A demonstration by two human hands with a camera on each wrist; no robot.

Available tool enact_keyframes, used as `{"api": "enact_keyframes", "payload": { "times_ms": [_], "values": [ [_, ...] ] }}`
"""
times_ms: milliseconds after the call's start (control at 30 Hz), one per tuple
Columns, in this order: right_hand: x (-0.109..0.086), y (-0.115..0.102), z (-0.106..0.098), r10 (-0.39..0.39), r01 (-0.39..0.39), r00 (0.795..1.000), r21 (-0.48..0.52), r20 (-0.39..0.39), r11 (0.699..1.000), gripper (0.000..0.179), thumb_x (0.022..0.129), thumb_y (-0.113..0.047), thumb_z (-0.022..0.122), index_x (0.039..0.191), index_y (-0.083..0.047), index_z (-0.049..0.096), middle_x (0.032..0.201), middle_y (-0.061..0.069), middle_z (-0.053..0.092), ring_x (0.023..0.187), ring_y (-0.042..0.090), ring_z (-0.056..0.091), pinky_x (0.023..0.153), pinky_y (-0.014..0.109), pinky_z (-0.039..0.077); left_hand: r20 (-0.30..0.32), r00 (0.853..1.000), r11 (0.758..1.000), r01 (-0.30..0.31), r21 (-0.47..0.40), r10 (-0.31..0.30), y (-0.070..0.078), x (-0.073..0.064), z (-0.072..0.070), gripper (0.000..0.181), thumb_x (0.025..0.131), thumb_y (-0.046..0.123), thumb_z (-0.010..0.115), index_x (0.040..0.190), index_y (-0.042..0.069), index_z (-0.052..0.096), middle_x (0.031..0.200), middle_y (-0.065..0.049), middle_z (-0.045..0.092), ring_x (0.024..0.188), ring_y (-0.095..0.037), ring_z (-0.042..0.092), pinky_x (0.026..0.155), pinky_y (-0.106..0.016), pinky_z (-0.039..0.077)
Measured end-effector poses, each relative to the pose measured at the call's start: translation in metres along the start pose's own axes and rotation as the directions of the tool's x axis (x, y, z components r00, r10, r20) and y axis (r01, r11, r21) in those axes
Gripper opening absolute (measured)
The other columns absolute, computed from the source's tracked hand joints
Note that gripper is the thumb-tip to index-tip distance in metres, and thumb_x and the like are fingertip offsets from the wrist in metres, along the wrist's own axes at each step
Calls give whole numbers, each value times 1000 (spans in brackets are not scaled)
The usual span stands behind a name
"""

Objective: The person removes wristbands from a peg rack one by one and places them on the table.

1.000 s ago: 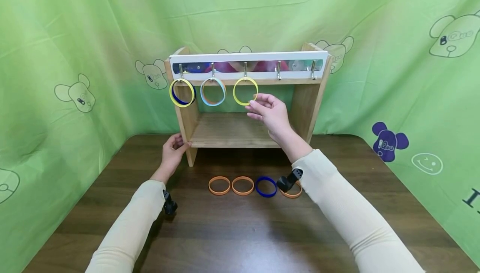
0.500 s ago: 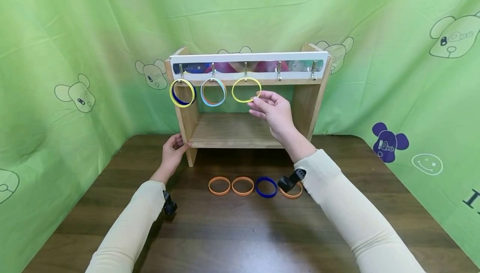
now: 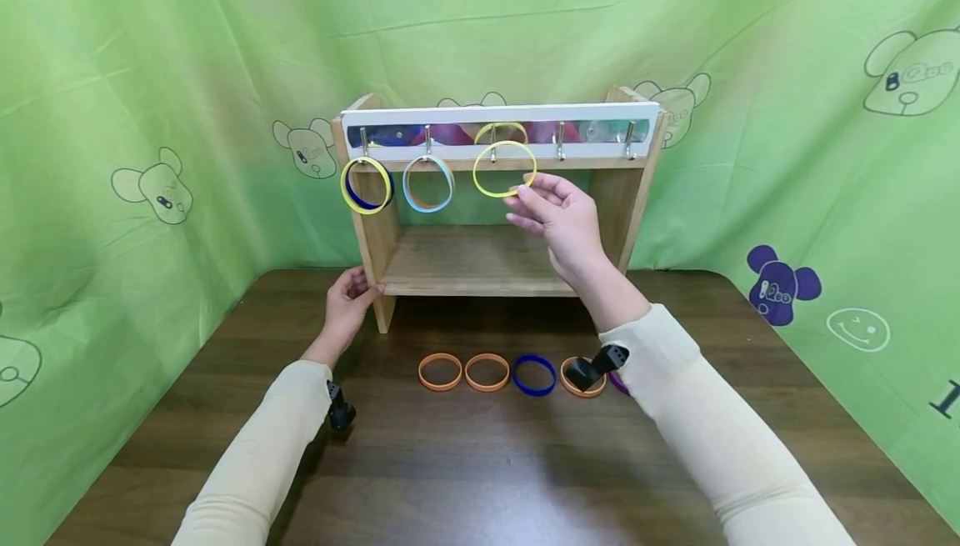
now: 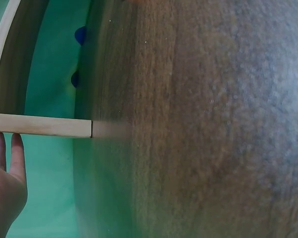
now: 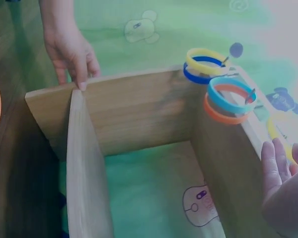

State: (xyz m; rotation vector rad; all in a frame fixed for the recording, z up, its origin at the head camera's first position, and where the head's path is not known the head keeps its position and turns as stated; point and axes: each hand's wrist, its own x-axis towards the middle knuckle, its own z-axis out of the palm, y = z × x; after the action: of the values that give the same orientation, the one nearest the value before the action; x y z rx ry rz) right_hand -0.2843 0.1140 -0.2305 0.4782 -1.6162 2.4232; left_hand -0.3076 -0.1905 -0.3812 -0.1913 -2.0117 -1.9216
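My right hand [image 3: 566,217] pinches the lower right of a yellow wristband [image 3: 476,172] between thumb and fingers. The band overlaps the middle hook [image 3: 494,154] in the head view. My left hand [image 3: 347,308] holds the left side panel of a wooden shelf [image 3: 372,254], thumb on the front edge and fingers along the outer face; straight fingers [image 4: 18,153] show in the left wrist view. On the leftmost hook hang a yellow wristband [image 5: 208,51] and a dark blue wristband [image 5: 195,77]. Beside them, a light blue wristband [image 5: 219,101] and an orange wristband [image 5: 223,118] share the second hook.
Two bare hooks, a fourth hook [image 3: 560,146] and a fifth hook [image 3: 630,144], are on the right of the white rail [image 3: 502,112]. Along the tabletop [image 3: 465,471] lie several wristbands: orange [image 3: 440,386], blue [image 3: 534,392] and, partly behind the right wrist camera, purple [image 3: 619,383].
My right hand has moved up and right with the yellow wristband, which hung at the middle hook and now sits higher, with its reflection showing in the rail. The left hand has stayed still.
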Motion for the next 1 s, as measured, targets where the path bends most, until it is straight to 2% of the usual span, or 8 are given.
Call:
{"api": "enact_keyframes", "payload": {
  "times_ms": [200,400,633,1000],
  "values": [
    [-12,-6,1,14,-15,1000,42,28,999,15,92,2,63,107,1,58,94,13,68,79,19,70,73,32,58,1,1000,1000,-10,7,9,-1,1,0,40,89,-7,64,127,-11,53,119,-28,56,94,-11,56,78,-18,50],
    [-26,-2,-2,48,-47,997,-5,63,999,17,94,-1,62,110,-1,60,98,12,67,80,17,70,74,32,57,-3,1000,1000,-12,-5,12,0,2,1,39,89,-7,64,126,-12,54,118,-28,56,94,-12,56,78,-18,50],
    [-42,16,-5,120,-118,989,-28,87,993,13,94,3,59,106,-2,59,90,6,69,79,17,70,73,33,58,2,1000,1000,-7,8,7,1,2,1,40,89,-6,64,127,-11,53,118,-26,57,94,-12,55,78,-18,50],
    [-64,49,-8,250,-241,959,-80,136,967,15,95,4,56,110,1,57,90,6,68,81,19,69,74,35,58,2,1000,1000,-8,0,8,0,1,0,40,89,-7,64,127,-12,53,118,-28,56,95,-12,56,78,-18,50]
  ]
}}
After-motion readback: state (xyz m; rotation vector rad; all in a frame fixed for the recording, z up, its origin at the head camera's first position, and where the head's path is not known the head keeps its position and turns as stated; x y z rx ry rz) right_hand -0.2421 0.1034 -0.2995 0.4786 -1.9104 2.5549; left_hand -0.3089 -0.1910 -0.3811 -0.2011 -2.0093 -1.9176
